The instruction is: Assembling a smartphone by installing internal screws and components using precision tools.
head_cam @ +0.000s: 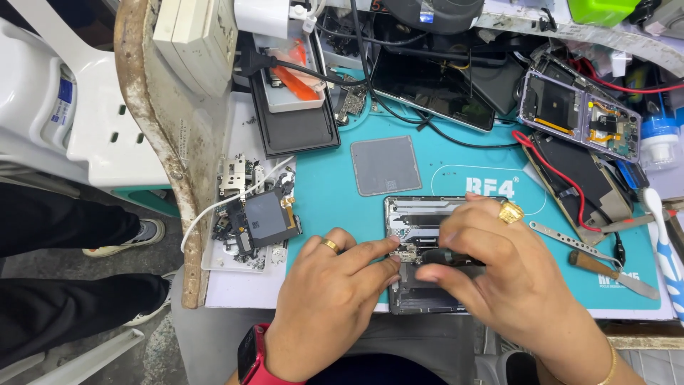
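An opened phone body lies on a teal work mat, its insides facing up. My left hand rests at its left edge, with a fingertip pressed on a small part inside it. My right hand covers the phone's right half and grips a thin black tool, the tip pointing left toward that fingertip. A gold ring sits on each hand and a red watch on my left wrist.
A grey square pad lies beyond the phone. Loose phone parts sit left of the mat. Tweezers and a wooden-handled blade lie at the right. Opened phones and cables crowd the back. A seated person's legs are at left.
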